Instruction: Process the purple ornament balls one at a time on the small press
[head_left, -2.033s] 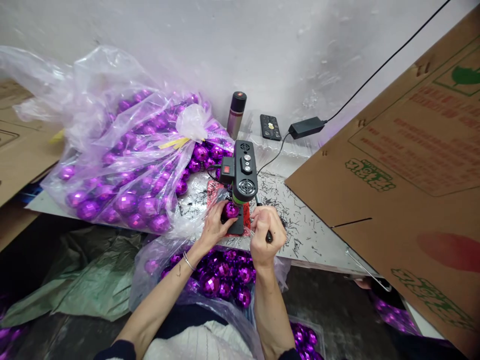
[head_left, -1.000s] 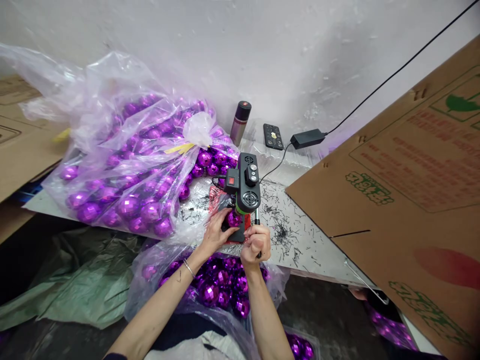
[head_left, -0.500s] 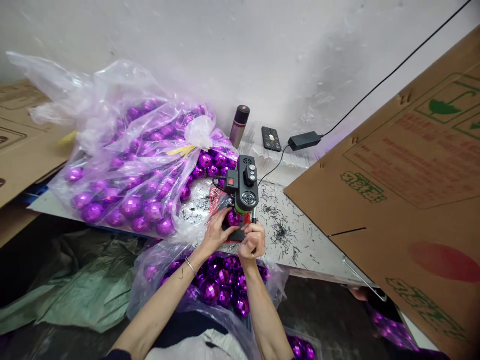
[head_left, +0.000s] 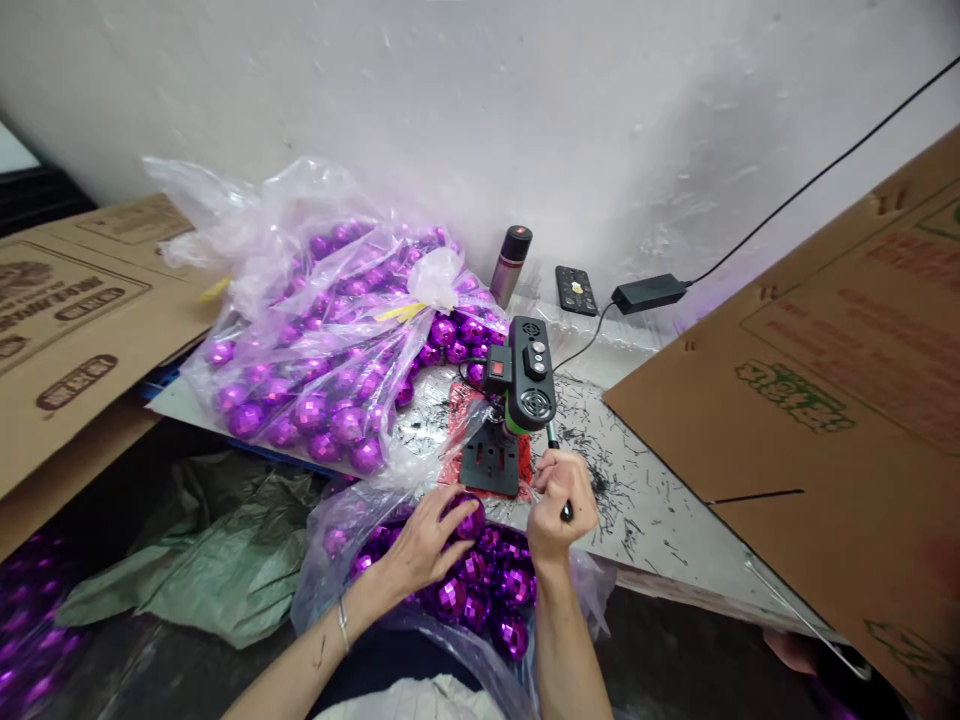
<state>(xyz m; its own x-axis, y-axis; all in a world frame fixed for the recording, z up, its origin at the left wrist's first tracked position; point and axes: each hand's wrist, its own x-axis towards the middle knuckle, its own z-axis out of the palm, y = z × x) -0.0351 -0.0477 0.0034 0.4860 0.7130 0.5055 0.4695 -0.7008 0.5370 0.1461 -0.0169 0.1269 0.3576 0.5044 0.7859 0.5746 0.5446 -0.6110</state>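
Observation:
My left hand (head_left: 420, 545) has its thumb and fingers closed around a shiny purple faceted ball (head_left: 471, 518), just in front of the machine's base. Beneath it, an open plastic bag (head_left: 319, 575) holds many similar balls. My right hand (head_left: 561, 505) is wrapped in a fist around the lever (head_left: 553, 435) of a small black bench drill press, with the dark handle end showing between the fingers. The drill press (head_left: 531, 370) has a red switch and a green ring below its head. Its slotted black base plate (head_left: 489, 465) is bare and lies on a red sheet (head_left: 454, 455).
A tied clear bag (head_left: 300, 340) of purple balls fills the table's left side. Behind stand a spray can (head_left: 512, 265), a phone (head_left: 575, 290) and a power adapter (head_left: 649, 293). Black shavings litter the tabletop (head_left: 645, 520). Cardboard boxes (head_left: 817, 450) flank both sides.
My left hand has drawn the ball off the base plate toward me, over the open bag. My right hand stays on the lever. The camera view has shifted left.

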